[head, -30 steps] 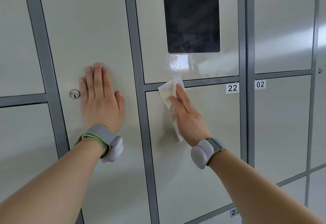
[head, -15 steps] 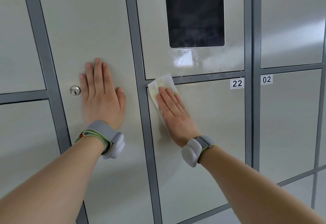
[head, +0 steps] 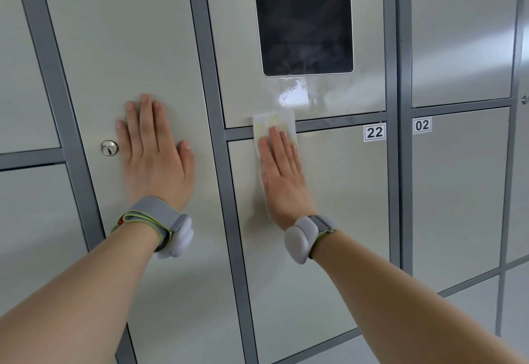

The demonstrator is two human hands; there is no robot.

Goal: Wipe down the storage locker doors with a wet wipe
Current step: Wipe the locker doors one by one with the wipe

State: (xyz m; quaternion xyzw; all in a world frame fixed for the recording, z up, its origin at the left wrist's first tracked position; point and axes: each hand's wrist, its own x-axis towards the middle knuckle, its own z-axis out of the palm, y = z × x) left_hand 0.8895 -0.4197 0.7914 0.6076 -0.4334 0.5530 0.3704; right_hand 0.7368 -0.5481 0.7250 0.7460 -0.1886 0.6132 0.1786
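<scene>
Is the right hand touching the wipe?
Touching. The head view shows the right hand lying flat on the wipe, pressing it against the door, with no gap between them.

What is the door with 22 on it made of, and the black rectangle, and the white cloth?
Door 22: probably painted metal, smooth cream finish with a soft sheen.
Black rectangle: likely glass or glossy plastic, since it mirrors faint shapes.
White cloth: a thin wipe, likely soft fibre; it lies limp and flat under the right hand.
</scene>
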